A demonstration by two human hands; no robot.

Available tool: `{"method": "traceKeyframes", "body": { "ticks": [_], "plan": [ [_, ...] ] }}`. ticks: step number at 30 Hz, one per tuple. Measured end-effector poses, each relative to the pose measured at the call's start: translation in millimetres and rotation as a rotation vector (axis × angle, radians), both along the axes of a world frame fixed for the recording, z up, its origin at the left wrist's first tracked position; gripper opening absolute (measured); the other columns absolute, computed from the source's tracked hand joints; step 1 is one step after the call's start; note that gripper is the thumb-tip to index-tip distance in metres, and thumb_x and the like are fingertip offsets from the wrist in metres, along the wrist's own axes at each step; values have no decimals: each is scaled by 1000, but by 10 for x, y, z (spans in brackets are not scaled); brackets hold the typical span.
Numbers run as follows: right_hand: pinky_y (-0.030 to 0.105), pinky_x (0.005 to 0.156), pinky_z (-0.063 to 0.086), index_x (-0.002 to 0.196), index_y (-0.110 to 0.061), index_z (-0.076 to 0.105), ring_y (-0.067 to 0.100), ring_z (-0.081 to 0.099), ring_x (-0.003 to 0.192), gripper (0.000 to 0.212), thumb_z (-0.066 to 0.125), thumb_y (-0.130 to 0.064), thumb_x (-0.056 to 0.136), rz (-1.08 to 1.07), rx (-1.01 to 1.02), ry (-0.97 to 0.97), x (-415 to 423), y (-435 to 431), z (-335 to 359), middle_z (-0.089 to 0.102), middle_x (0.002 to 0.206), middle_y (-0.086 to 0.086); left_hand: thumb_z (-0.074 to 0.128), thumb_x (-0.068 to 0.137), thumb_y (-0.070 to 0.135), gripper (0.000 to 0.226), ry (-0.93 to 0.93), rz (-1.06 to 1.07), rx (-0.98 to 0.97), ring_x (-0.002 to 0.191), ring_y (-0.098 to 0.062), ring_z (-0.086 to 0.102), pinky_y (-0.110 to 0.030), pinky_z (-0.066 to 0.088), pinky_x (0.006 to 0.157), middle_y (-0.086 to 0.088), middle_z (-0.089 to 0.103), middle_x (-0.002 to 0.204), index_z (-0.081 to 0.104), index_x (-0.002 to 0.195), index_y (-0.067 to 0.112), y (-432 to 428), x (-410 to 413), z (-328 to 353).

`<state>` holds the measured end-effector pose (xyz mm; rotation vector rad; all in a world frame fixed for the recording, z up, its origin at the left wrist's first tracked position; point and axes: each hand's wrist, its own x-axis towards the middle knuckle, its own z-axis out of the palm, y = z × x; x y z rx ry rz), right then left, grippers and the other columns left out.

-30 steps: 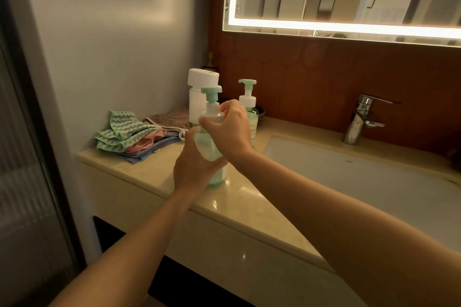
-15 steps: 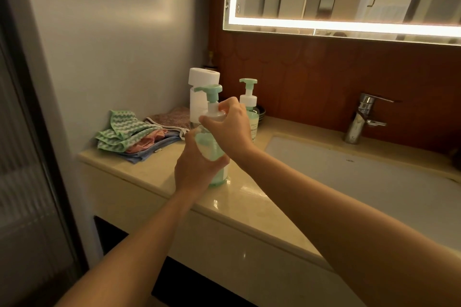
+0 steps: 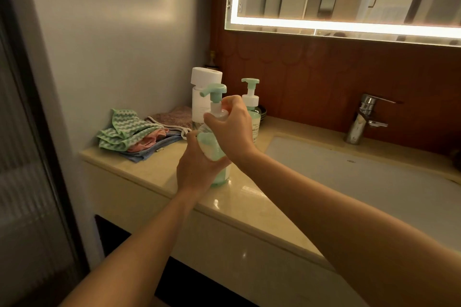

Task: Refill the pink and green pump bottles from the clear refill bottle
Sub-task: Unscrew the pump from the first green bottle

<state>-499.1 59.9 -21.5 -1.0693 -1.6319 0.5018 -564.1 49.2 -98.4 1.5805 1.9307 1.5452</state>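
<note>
Beige counter (image 3: 154, 169) carries the green pump bottle (image 3: 210, 148) upright just left of the sink (image 3: 349, 182); left hand (image 3: 197, 169) fingers curl round its body; right hand (image 3: 232, 129) fingers clamp its white collar; second green bottle (image 3: 252, 109) stands behind, near the sink's back-left corner

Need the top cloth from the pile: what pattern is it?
The cloth has green-white zigzags; head view.

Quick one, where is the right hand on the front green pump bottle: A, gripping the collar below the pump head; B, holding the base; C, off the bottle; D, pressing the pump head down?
A: the right hand curls round the collar of the green pump bottle, under the pump head.
</note>
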Motion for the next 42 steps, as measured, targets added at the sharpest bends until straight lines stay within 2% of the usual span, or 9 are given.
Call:
{"method": "traceKeyframes", "body": {
  "ticks": [3,8,14,17,22,26,30,36,42],
  "plan": [
    [28,84,46,124,-14,42,16,53,100,43,59,-17,85,74,-49,71,0,-46,-15,56,118,6,76,64,46,84,5,-4,-1,109,-27,56,-34,43,83,-6,56,123,30,127,15,-10,0,6],
    [31,90,43,127,-15,43,17,47,109,61,69,-41,78,-23,2,-11,-18,-7,-8,48,124,4,77,64,47,85,-7,-4,-6,110,-26,55,-32,42,83,-5,56,124,29,127,16,-17,5,9],
    [42,92,46,126,-15,40,22,51,103,46,58,-15,83,43,-47,7,-32,-36,17,52,114,5,77,65,44,81,-13,-1,-7,106,-28,57,-29,38,76,-6,57,120,31,125,15,-5,5,3],
    [52,98,39,130,-19,35,24,52,108,46,51,-18,87,76,-84,4,-50,-42,-30,50,107,-3,76,65,45,82,5,8,-13,106,-28,56,-30,40,78,-6,57,121,30,126,16,-6,13,6],
    [45,99,39,129,-16,39,21,42,116,67,69,-43,76,-95,-26,-60,-27,20,-14,42,127,5,76,63,50,87,-7,0,-13,113,-24,54,-34,43,88,-4,54,126,30,129,17,-3,10,5],
    [42,93,45,119,-14,47,17,48,101,51,70,-33,78,-73,2,-36,0,22,6,50,114,4,76,63,51,86,-4,8,-15,111,-24,54,-34,44,88,-3,54,125,30,127,18,5,3,-4],
    [39,94,46,126,-14,47,15,52,101,42,58,-22,86,-1,-11,26,23,-26,-15,57,119,5,77,62,49,85,2,5,-15,110,-26,55,-36,45,87,-4,54,125,30,126,17,4,-1,4],
    [34,91,46,124,-15,47,18,48,108,59,66,-46,78,-42,10,-7,28,-5,-11,47,122,5,77,64,48,88,8,0,-15,116,-26,52,-37,43,92,-5,52,129,28,130,16,5,-3,7],
    [39,92,47,122,-14,49,18,52,102,44,63,-20,82,-4,55,-37,17,22,-16,55,113,4,77,64,45,83,3,7,-9,109,-26,54,-34,43,84,-5,55,123,30,126,16,5,-4,-2]
  ]
}}
